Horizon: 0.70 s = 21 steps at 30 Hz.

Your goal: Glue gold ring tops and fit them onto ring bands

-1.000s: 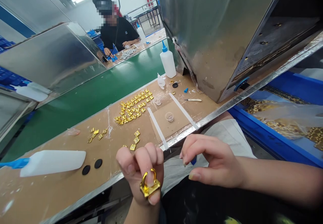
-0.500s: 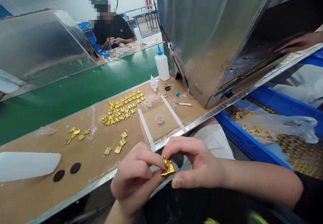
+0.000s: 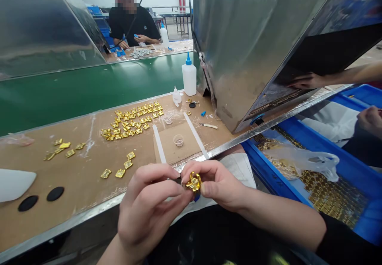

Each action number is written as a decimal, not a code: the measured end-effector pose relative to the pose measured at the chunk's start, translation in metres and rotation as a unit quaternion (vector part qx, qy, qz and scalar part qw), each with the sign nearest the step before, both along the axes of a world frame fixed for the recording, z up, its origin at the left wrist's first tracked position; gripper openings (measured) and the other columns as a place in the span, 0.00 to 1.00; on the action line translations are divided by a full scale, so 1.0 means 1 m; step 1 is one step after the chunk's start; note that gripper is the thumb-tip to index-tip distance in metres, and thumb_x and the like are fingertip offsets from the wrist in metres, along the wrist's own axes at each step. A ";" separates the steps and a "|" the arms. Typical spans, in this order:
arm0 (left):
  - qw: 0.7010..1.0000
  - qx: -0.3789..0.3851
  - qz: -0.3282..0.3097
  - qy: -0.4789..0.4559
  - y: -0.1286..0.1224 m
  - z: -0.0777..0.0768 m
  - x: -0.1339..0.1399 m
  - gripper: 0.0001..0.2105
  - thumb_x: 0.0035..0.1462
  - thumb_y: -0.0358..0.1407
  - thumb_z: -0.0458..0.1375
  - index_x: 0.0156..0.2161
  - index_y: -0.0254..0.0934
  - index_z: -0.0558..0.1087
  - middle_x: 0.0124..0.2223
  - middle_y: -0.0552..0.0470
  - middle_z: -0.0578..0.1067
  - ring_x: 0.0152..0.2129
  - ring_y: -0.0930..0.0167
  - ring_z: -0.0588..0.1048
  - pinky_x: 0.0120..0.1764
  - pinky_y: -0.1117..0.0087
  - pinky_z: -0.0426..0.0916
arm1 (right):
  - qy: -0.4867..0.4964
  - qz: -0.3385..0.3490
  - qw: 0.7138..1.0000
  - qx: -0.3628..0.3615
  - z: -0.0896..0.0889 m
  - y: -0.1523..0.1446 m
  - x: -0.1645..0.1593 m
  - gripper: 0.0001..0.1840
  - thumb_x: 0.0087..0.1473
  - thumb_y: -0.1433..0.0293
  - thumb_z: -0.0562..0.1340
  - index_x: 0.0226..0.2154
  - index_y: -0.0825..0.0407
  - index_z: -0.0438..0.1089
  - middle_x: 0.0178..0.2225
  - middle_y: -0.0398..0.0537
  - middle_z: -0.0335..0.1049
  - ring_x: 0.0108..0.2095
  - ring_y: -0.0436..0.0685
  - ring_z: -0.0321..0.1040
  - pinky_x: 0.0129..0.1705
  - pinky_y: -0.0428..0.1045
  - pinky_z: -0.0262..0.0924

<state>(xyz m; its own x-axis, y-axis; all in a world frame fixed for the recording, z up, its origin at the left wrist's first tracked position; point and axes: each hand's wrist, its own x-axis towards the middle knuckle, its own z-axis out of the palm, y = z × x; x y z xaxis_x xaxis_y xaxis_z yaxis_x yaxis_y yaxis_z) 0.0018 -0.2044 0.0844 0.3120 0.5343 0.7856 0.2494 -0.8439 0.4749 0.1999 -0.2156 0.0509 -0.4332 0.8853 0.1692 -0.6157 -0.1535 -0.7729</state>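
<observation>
A small shiny gold metal fitting (image 3: 194, 182) with a curved loop is held above my lap, just off the bench edge. My right hand (image 3: 219, 183) pinches it between thumb and index finger. From the other side, the closed fingertips of my left hand (image 3: 152, 203) grip its left edge, partly hiding it. On the bench beyond stand rows of similar gold fittings (image 3: 128, 123). Several flat gold square pieces (image 3: 120, 173) lie nearer, and another loose group of gold pieces (image 3: 69, 153) is farther left.
A clear cup (image 3: 178, 140) sits on a taped cardboard patch (image 3: 167, 147). Behind are a white bottle (image 3: 189, 78), a small dropper bottle (image 3: 176, 96) and a knife (image 3: 209, 126). Black discs (image 3: 55, 193) lie left. Blue trays (image 3: 283, 177) and a metal panel (image 3: 238, 46) flank the right. Co-workers' hands show.
The fitting has been turned so its loop now faces me, and my right thumb has come against it. My view has shifted; the person opposite has spread their hands apart.
</observation>
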 end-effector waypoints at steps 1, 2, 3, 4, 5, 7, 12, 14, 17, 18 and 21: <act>1.000 0.004 0.011 0.016 -0.001 0.001 0.000 0.15 0.59 0.22 0.71 0.47 0.40 0.79 0.48 0.50 0.75 0.39 0.69 0.78 0.41 0.67 0.77 | 0.003 0.005 1.000 -0.004 -0.001 0.000 0.000 0.20 0.51 0.59 0.79 0.42 0.54 0.83 0.42 0.49 0.75 0.37 0.51 0.73 0.39 0.46 0.74; 0.999 0.006 0.018 0.033 -0.002 0.003 0.000 0.14 0.60 0.23 0.70 0.47 0.41 0.80 0.48 0.50 0.74 0.39 0.69 0.78 0.38 0.68 0.76 | 0.007 0.009 1.000 -0.008 -0.001 -0.001 0.000 0.20 0.51 0.60 0.80 0.42 0.54 0.83 0.42 0.48 0.74 0.37 0.51 0.73 0.39 0.46 0.74; 0.999 0.007 0.021 0.049 -0.003 0.004 0.000 0.13 0.62 0.23 0.69 0.48 0.41 0.81 0.47 0.49 0.73 0.37 0.69 0.77 0.35 0.69 0.74 | 0.010 0.015 1.000 -0.013 -0.002 -0.001 0.001 0.19 0.50 0.61 0.80 0.41 0.54 0.83 0.41 0.48 0.74 0.37 0.51 0.73 0.39 0.46 0.74; 0.998 0.013 0.019 0.064 -0.004 0.005 0.000 0.12 0.64 0.24 0.68 0.49 0.42 0.82 0.47 0.49 0.73 0.36 0.70 0.76 0.33 0.70 0.72 | 0.013 0.020 1.000 -0.018 -0.001 -0.001 0.001 0.19 0.50 0.62 0.80 0.41 0.54 0.82 0.41 0.48 0.74 0.38 0.51 0.73 0.39 0.46 0.74; 0.997 0.015 0.019 0.077 -0.005 0.007 0.000 0.13 0.64 0.24 0.67 0.50 0.42 0.82 0.47 0.49 0.73 0.36 0.70 0.75 0.31 0.70 0.71 | 0.012 0.025 0.999 -0.023 -0.001 -0.001 0.001 0.19 0.50 0.62 0.80 0.42 0.53 0.82 0.41 0.48 0.74 0.38 0.51 0.73 0.39 0.46 0.74; 0.996 0.021 0.016 0.091 -0.005 0.009 -0.002 0.14 0.65 0.25 0.67 0.52 0.42 0.82 0.48 0.49 0.74 0.36 0.70 0.75 0.31 0.69 0.70 | -0.011 0.032 0.999 -0.037 0.000 0.000 0.002 0.21 0.50 0.61 0.80 0.45 0.52 0.82 0.42 0.47 0.74 0.37 0.50 0.72 0.40 0.45 0.72; 0.988 -0.010 0.105 0.115 0.029 0.002 -0.032 0.10 0.67 0.27 0.65 0.49 0.43 0.81 0.44 0.53 0.75 0.37 0.72 0.77 0.38 0.71 0.72 | -0.125 0.000 0.989 -0.079 -0.011 0.000 0.006 0.21 0.54 0.58 0.78 0.46 0.52 0.81 0.35 0.44 0.73 0.33 0.48 0.70 0.38 0.45 0.67; 0.969 -0.026 0.181 0.163 0.060 -0.009 -0.048 0.02 0.69 0.35 0.66 0.45 0.44 0.81 0.44 0.53 0.78 0.38 0.70 0.79 0.38 0.69 0.72 | -0.171 -0.012 0.982 -0.081 -0.021 -0.001 0.010 0.20 0.56 0.56 0.76 0.43 0.54 0.82 0.34 0.45 0.74 0.33 0.49 0.70 0.38 0.46 0.67; 0.914 -0.071 0.269 0.295 0.112 -0.028 -0.061 0.07 0.71 0.40 0.62 0.43 0.43 0.82 0.45 0.52 0.81 0.37 0.67 0.80 0.34 0.67 0.69 | -0.228 -0.026 0.971 -0.062 -0.034 -0.002 0.018 0.20 0.58 0.55 0.74 0.40 0.55 0.82 0.33 0.47 0.75 0.32 0.50 0.71 0.38 0.48 0.66; 0.901 -0.080 0.278 0.324 0.128 -0.034 -0.061 0.07 0.72 0.40 0.61 0.43 0.42 0.82 0.46 0.52 0.81 0.36 0.66 0.80 0.32 0.66 0.68 | -0.242 -0.031 0.968 -0.057 -0.037 -0.003 0.020 0.20 0.58 0.54 0.74 0.40 0.55 0.82 0.33 0.47 0.75 0.32 0.50 0.71 0.38 0.48 0.66; 0.859 -0.108 0.275 0.418 0.166 -0.047 -0.053 0.09 0.73 0.37 0.60 0.40 0.38 0.80 0.43 0.51 0.80 0.33 0.67 0.78 0.34 0.66 0.72 | -0.269 -0.040 0.961 -0.050 -0.045 -0.004 0.025 0.20 0.59 0.54 0.73 0.38 0.55 0.81 0.32 0.47 0.74 0.32 0.51 0.71 0.38 0.49 0.66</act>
